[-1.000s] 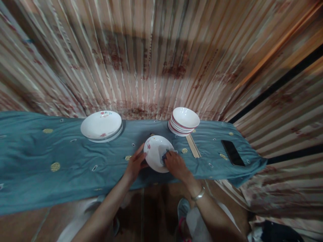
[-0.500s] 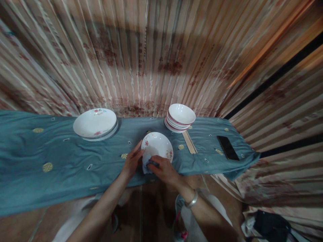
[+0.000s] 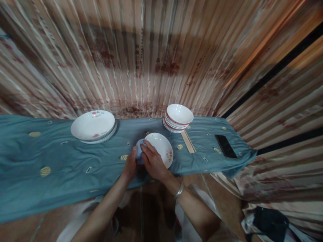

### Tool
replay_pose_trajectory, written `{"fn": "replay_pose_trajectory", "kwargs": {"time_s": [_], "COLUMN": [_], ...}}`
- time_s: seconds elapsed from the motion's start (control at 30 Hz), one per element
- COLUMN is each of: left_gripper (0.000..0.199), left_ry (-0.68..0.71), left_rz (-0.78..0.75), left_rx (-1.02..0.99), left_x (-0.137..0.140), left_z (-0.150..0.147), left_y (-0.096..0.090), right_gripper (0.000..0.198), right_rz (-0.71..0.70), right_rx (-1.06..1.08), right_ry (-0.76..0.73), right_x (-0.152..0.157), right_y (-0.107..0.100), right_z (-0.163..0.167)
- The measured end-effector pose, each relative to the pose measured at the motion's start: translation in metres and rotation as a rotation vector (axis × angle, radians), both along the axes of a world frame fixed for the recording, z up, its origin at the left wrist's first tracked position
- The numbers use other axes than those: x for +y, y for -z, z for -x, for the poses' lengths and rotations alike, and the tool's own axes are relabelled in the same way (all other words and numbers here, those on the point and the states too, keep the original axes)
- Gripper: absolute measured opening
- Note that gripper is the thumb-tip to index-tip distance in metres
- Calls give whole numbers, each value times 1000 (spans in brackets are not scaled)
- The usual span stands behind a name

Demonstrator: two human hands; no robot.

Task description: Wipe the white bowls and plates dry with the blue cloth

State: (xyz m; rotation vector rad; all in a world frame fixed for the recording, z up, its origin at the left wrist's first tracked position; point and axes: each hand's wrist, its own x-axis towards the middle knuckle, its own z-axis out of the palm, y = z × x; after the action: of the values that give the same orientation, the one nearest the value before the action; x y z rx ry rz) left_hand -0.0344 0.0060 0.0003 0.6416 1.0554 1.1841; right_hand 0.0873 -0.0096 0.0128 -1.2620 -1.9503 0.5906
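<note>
The right hand [image 3: 152, 163] covers the near left part of a small white plate [image 3: 161, 149], hiding that rim. A pale blue cloth [image 3: 139, 150] shows only as a bunched corner between the right hand and the left hand [image 3: 131, 166]; the rest is hidden. The left fingers lie behind the cloth and right hand, so their grip cannot be told. A blue cover [image 3: 50, 168] hides the bench and runs off the left edge. The stacked plates [image 3: 93, 126] and stacked bowls [image 3: 178, 117] cannot be counted.
</note>
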Motion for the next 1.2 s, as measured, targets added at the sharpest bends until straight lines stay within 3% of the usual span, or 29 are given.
{"fn": "replay_pose_trajectory", "kwargs": {"time_s": [0.13, 0.37, 0.57, 0.8, 1.2], "left_gripper": [64, 99, 101, 106, 105], "left_ry": [62, 167, 172, 151, 154], "left_rz": [25, -4, -1, 25, 24], "left_rx": [3, 5, 10, 10, 51], "left_x": [-3, -7, -8, -7, -3], "left_z": [-1, 1, 4, 3, 1], "left_y": [-9, -10, -5, -5, -8], "right_gripper": [44, 33, 31, 25, 27], "right_rz": [-58, -94, -49, 81, 97], "right_rx": [-6, -157, -366, -579, -910], "right_ry": [36, 142, 273, 346, 203], "right_x": [23, 56, 66, 55, -3], "right_y": [7, 17, 21, 12, 1], "right_z": [-1, -17, -46, -76, -102]}}
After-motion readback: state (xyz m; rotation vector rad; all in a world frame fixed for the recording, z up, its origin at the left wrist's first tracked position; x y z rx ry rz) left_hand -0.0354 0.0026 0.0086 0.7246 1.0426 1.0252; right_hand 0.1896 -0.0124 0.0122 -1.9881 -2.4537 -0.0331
